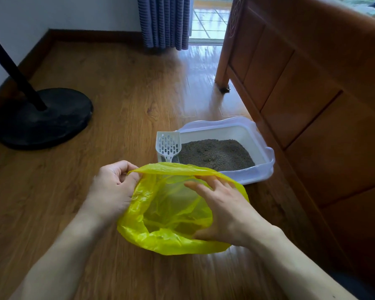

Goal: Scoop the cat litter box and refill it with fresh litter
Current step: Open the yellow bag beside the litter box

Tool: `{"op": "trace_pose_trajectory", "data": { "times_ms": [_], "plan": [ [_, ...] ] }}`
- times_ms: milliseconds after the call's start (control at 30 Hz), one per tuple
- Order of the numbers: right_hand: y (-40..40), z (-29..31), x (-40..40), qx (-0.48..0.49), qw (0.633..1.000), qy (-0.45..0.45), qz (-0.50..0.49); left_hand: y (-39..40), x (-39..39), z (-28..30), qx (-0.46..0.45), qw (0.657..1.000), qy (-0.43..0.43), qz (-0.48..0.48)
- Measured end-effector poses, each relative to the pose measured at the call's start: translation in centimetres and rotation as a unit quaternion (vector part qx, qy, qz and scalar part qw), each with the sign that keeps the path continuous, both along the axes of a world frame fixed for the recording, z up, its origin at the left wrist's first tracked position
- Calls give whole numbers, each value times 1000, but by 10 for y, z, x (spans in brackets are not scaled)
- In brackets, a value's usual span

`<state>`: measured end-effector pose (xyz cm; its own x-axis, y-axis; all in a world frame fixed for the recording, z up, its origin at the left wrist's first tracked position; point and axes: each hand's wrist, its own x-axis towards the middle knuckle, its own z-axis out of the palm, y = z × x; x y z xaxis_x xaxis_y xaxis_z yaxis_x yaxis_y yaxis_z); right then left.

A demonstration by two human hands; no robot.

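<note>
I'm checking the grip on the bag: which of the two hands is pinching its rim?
The left hand: it pinches the yellow bag's rim at the far-left corner. The right hand reaches into the mouth with fingers spread, pinching nothing.

scoop [168, 146] handle behind yellow bag [173, 215], stand pole [13, 70] cropped
</note>
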<state>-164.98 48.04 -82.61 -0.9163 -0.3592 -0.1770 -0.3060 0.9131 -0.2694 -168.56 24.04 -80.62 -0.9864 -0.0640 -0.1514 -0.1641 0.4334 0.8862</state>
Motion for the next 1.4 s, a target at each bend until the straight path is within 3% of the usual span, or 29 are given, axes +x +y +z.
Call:
{"op": "trace_pose_trajectory", "data": {
  "times_ms": [100,300,733,1033,1133,1233,1300,1400],
  "plan": [
    [6,3,2,5,1000,-4,9,-1,1,2,-169,983,74,-1],
    [21,8,7,-5,999,-51,8,-6,0,1,-232,968,93,11],
    [31,20,10,-14,998,-53,-40,-16,-2,1,-279,957,80,9],
    [36,21,13,25,999,-36,-30,-10,3,5,-233,961,140,-44],
    [37,22,13,30,998,-40,-38,-5,6,7,-266,928,247,-82],
    [39,20,14,37,996,-59,-54,18,22,0,-216,884,331,-251],
    [39,15,13,48,993,-94,-57,33,30,-24,-190,882,237,-360],
    [41,10,15,38,982,-176,-58,38,26,-66,-257,874,-6,-412]
  ]
}}
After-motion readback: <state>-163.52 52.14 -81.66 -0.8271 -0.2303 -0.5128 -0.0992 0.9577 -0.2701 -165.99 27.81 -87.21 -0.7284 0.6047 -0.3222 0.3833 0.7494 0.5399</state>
